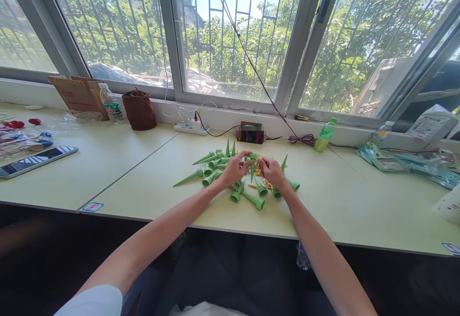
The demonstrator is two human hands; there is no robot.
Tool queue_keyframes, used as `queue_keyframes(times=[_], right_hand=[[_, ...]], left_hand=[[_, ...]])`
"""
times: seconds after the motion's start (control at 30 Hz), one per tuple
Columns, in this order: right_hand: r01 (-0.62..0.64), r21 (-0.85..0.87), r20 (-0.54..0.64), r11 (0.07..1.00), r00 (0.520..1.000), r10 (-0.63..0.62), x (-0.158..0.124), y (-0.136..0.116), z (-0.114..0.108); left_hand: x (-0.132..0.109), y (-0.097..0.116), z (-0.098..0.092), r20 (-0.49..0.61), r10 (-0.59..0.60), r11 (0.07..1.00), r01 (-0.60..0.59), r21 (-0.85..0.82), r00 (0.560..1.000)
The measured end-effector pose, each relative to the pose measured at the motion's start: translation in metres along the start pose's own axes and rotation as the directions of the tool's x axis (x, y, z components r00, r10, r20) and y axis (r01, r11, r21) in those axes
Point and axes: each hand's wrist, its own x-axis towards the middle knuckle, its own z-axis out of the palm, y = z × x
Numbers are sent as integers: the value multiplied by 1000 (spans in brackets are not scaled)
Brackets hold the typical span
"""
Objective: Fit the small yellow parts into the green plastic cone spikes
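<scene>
My left hand (237, 166) is closed, its fingers pinching a green plastic cone-shaped spike (252, 166) by its wide top, with the point down. Beside it, my right hand (272, 171) is closed too, fingertips against or close to the spike; what they hold, if anything, is too small to make out. Around and under both hands lie several more green spikes (189, 177), some on their sides and a few standing point up. Small yellow peg-like pieces (265, 183) are scattered among them, partly hidden by my hands.
Toward the window stand a phone-like device (250, 133), a white power strip (192, 128), a brown pouch (139, 110) and a green-labelled bottle (325, 135). A large phone (38, 160) lies at left. Plastic packages (391, 158) lie at right. The table's front edge runs below my forearms.
</scene>
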Motion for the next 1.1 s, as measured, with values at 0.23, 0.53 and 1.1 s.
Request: queue_keyframes(times=[0.23, 0.53, 1.1], right_hand=[[5, -40, -14, 999, 1000, -6, 0, -2, 0], [7, -31, -11, 999, 1000, -8, 2, 5, 2], [4, 49, -37, 999, 999, -3, 3, 9, 3]], left_hand=[[0, -1, 0, 5, 7, 1000, -7, 15, 1000], [0, -2, -1, 9, 30, 999, -30, 44, 1000], [0, 3, 1, -8, 21, 995, -20, 103, 1000]])
